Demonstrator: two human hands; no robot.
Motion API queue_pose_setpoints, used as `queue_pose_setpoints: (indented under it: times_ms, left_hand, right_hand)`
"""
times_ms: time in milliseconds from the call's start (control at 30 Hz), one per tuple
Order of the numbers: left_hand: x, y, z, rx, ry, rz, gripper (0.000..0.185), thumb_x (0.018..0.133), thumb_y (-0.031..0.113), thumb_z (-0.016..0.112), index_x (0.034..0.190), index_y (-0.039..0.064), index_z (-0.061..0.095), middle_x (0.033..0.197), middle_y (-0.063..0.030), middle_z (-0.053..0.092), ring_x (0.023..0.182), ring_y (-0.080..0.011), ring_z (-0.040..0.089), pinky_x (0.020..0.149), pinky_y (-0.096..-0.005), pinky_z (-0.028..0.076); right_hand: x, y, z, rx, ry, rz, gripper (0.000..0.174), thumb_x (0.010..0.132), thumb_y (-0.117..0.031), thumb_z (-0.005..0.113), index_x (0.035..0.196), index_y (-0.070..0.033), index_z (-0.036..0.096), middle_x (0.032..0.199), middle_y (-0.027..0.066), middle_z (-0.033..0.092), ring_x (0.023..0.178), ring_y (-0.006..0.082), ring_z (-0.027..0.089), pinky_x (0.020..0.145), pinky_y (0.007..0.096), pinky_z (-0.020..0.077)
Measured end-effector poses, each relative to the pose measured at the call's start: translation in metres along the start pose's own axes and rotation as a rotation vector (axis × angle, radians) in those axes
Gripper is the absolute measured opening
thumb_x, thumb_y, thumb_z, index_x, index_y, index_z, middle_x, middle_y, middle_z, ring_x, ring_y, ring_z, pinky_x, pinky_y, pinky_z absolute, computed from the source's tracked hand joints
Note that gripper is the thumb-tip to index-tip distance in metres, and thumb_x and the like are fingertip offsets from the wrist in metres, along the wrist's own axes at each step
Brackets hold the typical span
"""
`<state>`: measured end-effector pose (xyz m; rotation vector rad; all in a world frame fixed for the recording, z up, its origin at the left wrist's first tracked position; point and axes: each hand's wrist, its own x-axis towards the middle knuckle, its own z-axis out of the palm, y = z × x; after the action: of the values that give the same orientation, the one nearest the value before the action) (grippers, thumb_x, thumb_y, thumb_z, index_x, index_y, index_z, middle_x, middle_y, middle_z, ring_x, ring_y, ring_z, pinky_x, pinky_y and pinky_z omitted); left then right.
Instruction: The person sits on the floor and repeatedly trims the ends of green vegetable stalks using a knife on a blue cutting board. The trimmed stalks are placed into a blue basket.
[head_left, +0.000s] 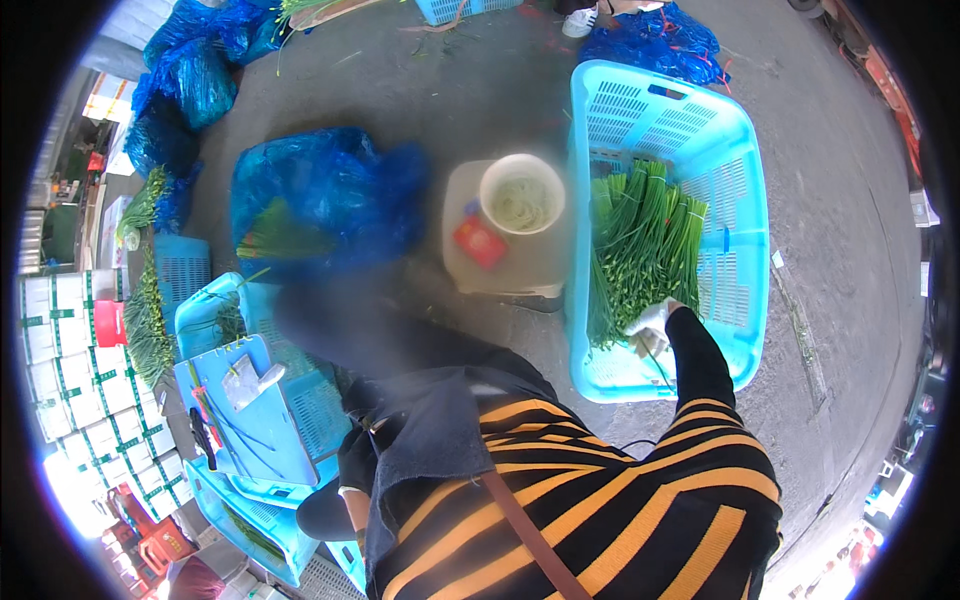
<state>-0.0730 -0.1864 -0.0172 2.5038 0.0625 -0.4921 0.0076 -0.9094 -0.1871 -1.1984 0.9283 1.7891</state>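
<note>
My right hand (651, 327), in a whitish glove, reaches into a large light-blue plastic crate (739, 300) on my right. It is at the near, budded ends of several tied bundles of green flower-stalk vegetables, like garlic chives (649, 240). A thin dark stem shows below its fingers; whether they grip it is unclear. Pale bands circle some bundles near their far ends. My left hand (358, 459) is low at my left side in a dark glove, beside the grey apron (435, 427). The apron partly covers it, and its fingers are hard to make out.
Between crate and blue plastic bag (315, 195) stands a low stool (465, 281), bearing a white tub (523, 193) of pale bands and a red packet (480, 241). Left are a blue board (251, 420) and more stalks (150, 322). A person's shoe (580, 22) shows at the top.
</note>
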Motion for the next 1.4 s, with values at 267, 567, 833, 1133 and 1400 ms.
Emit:
queue_pose_setpoints:
  times_ms: [267, 567, 833, 1133, 1400]
  left_hand:
    - [0.016, 0.027, -0.004, -0.058, 0.026, -0.011, 0.045, 0.087, 0.007, 0.071, 0.132, 0.009, 0.070, 0.123, -0.0217, 0.068, 0.111, -0.0333, 0.069, 0.093, -0.0377, 0.056]
    - [0.026, -0.034, 0.030, 0.123, 0.098, 0.098, 0.041, 0.088, 0.007, 0.066, 0.129, 0.005, 0.070, 0.124, -0.0242, 0.069, 0.113, -0.0396, 0.068, 0.095, -0.0421, 0.055]
    - [0.022, -0.044, 0.019, 0.337, 0.006, 0.215, 0.025, 0.085, 0.012, 0.068, 0.108, 0.004, 0.073, 0.113, -0.0237, 0.071, 0.105, -0.0422, 0.068, 0.093, -0.0484, 0.055]
    - [0.000, -0.050, 0.000, 0.360, -0.058, 0.039, 0.026, 0.089, 0.015, 0.071, 0.110, 0.001, 0.071, 0.114, -0.0199, 0.072, 0.104, -0.0357, 0.069, 0.090, -0.0419, 0.055]
    - [0.021, -0.033, -0.006, -0.064, -0.097, -0.277, 0.026, 0.095, 0.021, 0.072, 0.111, 0.001, 0.069, 0.105, -0.0134, 0.073, 0.092, -0.0242, 0.069, 0.082, -0.0361, 0.052]
  right_hand:
    - [0.000, 0.080, -0.008, -0.079, -0.220, 0.193, 0.048, 0.099, -0.045, 0.066, 0.119, -0.002, 0.068, 0.108, 0.0206, 0.076, 0.096, 0.0310, 0.075, 0.089, 0.0461, 0.0601]
    - [-0.028, -0.017, -0.038, -0.416, 0.090, 0.114, 0.068, 0.086, -0.050, 0.079, 0.131, -0.001, 0.066, 0.109, 0.0164, 0.077, 0.091, 0.0300, 0.074, 0.084, 0.0460, 0.0591]
    - [0.070, -0.128, -0.028, -0.335, 0.962, -0.357, 0.054, 0.084, -0.045, 0.079, 0.115, -0.002, 0.076, 0.121, 0.0209, 0.073, 0.113, 0.0339, 0.071, 0.095, 0.0417, 0.0562]
    - [0.073, -0.173, 0.024, 0.050, 1.182, -0.248, 0.065, 0.073, -0.044, 0.091, 0.124, -0.010, 0.070, 0.129, 0.0154, 0.070, 0.121, 0.0335, 0.068, 0.095, 0.0450, 0.0588]
    - [0.085, -0.186, 0.013, 0.021, 1.253, -0.128, 0.059, 0.072, -0.040, 0.091, 0.122, -0.017, 0.070, 0.127, 0.0101, 0.065, 0.119, 0.0312, 0.066, 0.091, 0.0436, 0.0599]
